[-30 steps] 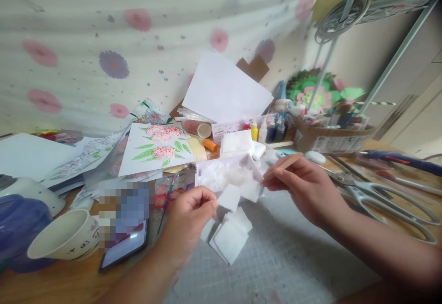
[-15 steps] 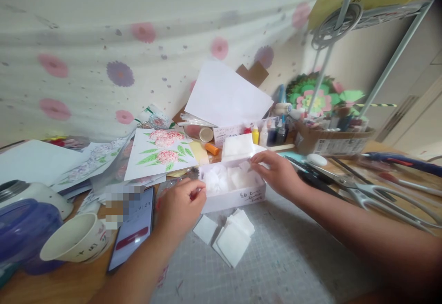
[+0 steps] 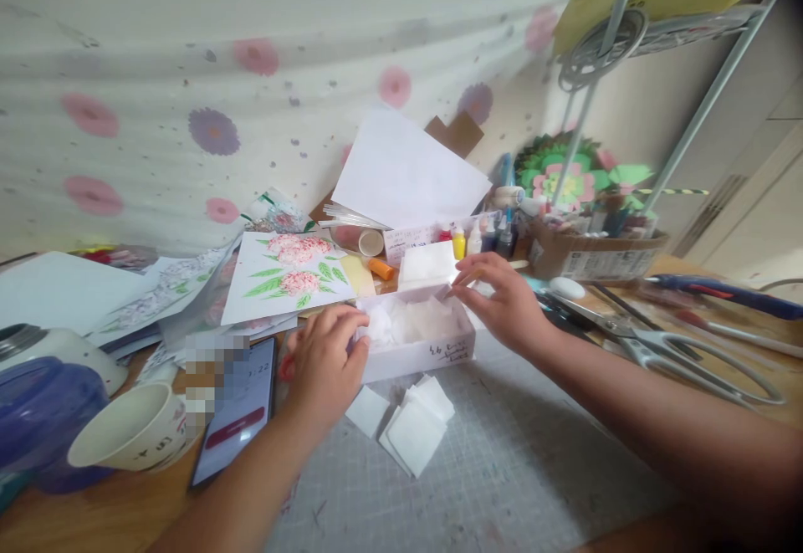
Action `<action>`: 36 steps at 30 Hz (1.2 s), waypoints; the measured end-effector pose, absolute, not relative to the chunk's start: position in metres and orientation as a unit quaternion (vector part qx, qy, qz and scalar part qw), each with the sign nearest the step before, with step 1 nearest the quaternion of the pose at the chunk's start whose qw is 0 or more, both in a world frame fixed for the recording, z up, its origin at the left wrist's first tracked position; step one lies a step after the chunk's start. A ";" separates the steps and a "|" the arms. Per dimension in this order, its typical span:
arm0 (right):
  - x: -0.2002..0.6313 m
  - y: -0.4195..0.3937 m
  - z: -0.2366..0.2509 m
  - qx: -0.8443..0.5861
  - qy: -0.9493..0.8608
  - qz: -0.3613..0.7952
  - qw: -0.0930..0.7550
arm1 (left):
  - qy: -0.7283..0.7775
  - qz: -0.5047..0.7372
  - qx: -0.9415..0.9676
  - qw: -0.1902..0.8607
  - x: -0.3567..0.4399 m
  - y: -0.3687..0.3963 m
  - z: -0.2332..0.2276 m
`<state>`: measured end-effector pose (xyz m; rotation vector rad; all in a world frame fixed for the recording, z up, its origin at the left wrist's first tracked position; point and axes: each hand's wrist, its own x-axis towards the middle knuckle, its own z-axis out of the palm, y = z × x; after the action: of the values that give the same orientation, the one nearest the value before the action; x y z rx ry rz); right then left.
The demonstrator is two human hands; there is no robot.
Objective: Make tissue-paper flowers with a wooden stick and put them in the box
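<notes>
A small white open box (image 3: pixel 420 360) with handwriting on its front holds crumpled, thin white paper pieces (image 3: pixel 401 323). My left hand (image 3: pixel 329 360) is at the box's left end, thumb and forefinger apart beside its wall; whether it touches is unclear. At the back right corner, my right hand (image 3: pixel 502 294) has its fingertips over the rim beside the paper, with a gap between thumb and forefinger. In front of the box lie several white paper squares (image 3: pixel 417 432), overlapping. A white stack (image 3: pixel 427 264) is just behind it.
A grey cutting mat (image 3: pixel 489 461) lies under the squares. Left are a phone (image 3: pixel 242 419), a paper cup (image 3: pixel 135 427) and flower drawings (image 3: pixel 288 277). Scissors (image 3: pixel 677 348) lie right. Small paint bottles (image 3: pixel 473 239) and a cardboard box (image 3: pixel 595 256) stand behind.
My left fingers have spread from a closed pinch, and my right thumb and forefinger have parted a little. The box and paper squares stay in place; the view shifts slightly.
</notes>
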<state>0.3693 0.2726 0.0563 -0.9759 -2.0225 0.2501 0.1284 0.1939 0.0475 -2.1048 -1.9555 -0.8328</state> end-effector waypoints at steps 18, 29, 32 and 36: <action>0.354 0.247 0.079 -0.289 -0.858 0.139 0.401 | -0.670 -0.278 -0.689 -0.001 0.130 0.195 0.046; 0.310 0.276 0.085 -0.275 -0.895 0.126 0.327 | -0.640 -0.406 -0.652 -0.023 0.126 0.198 0.045; 0.328 0.273 0.099 -0.273 -0.869 0.156 0.382 | -0.618 -0.439 -0.652 -0.019 0.125 0.195 0.049; 0.351 0.256 0.099 -0.254 -0.861 0.198 0.393 | -0.598 -0.473 -0.646 -0.031 0.118 0.196 0.049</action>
<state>0.3515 0.2559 0.0992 -0.6443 -2.1865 0.5016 0.1178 0.1963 0.0485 -2.0707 -1.9173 -1.5153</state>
